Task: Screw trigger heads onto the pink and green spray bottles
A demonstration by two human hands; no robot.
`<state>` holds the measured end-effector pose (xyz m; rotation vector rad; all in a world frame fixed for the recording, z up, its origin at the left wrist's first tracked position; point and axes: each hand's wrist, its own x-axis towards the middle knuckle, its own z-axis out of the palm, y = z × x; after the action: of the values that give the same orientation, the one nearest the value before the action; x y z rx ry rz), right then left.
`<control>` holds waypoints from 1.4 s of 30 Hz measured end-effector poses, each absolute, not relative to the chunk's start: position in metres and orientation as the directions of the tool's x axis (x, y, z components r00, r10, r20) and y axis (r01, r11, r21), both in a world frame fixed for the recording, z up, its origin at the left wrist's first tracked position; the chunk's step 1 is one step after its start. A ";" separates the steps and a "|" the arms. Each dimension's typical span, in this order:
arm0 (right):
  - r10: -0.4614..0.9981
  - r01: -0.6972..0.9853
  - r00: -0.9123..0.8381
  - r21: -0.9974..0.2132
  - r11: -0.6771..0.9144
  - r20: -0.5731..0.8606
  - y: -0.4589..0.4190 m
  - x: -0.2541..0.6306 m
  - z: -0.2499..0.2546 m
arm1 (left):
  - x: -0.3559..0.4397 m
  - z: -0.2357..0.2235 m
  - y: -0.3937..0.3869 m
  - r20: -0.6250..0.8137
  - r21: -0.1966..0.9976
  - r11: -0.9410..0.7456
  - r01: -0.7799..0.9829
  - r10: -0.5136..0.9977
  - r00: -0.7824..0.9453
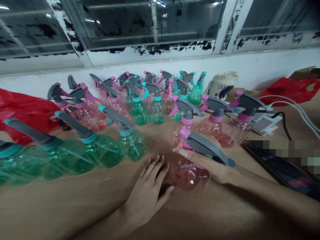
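Note:
My right hand (217, 163) is closed around the neck of a pink spray bottle (191, 178) with a grey and pink trigger head. That bottle stands tilted slightly on the tabletop. To its left, my left hand (147, 193) lies flat on the table, fingers a little spread, holding nothing. Just beyond the left fingertips is a green spray bottle (133, 146) with a teal collar, at the end of a row of green bottles (102, 150). Behind my right hand stand other pink spray bottles (235, 130), one partly hidden by the held one.
Several pink and green spray bottles (157, 111) crowd along the wall. Red plastic bags (27, 111) (287, 90) lie at both sides. A paper cup (222, 85), a white power strip (265, 123) with cables and a phone (282, 170) are on the right.

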<state>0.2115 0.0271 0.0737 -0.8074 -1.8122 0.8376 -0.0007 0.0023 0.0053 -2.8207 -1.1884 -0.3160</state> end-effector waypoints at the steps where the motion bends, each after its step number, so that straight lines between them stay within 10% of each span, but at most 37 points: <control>1: 0.818 0.165 -0.326 -0.824 0.543 0.474 0.027 0.212 0.073 | -0.001 0.005 0.002 0.216 0.023 -0.701 0.712 0.699 0.682; 42: 0.820 0.187 -0.336 -0.820 0.541 0.465 0.025 0.211 0.079 | -0.002 0.004 0.002 0.224 0.025 -0.698 0.715 0.701 0.677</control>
<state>0.2109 0.0252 0.0793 -0.8308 -1.8252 0.8314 -0.0015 0.0024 0.0037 -2.8176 -1.1914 -0.3343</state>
